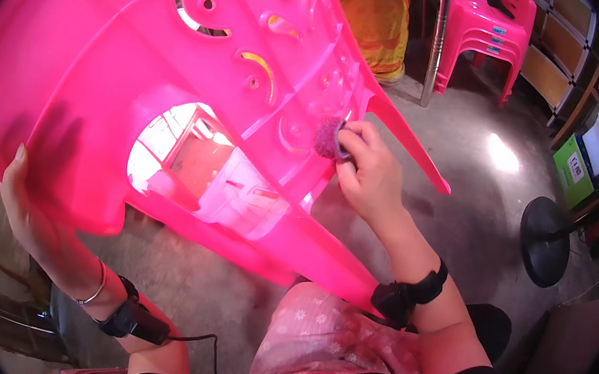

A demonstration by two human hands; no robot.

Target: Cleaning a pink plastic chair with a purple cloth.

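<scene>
A large pink plastic chair [84, 79], tilted over on its side, fills the left and middle of the view, its underside ribs and cut-out slots showing. My left hand [27, 189] supports the chair's edge at the far left; most of its fingers are behind the plastic, seen as a shadow through it. In my right hand [363, 161] is a bunched purple scrubbing cloth [329, 138], pressed on or close to the ribbed part beside one of the chair's legs [409, 144].
A stack of pink plastic stools [488, 37] stands at the back right by a metal post [435, 47]. A black round base [545, 241] and a shelf with a green box [573, 171] are at right. A yellow-orange cloth [376, 24] hangs behind the chair. A cable runs from my left wristband.
</scene>
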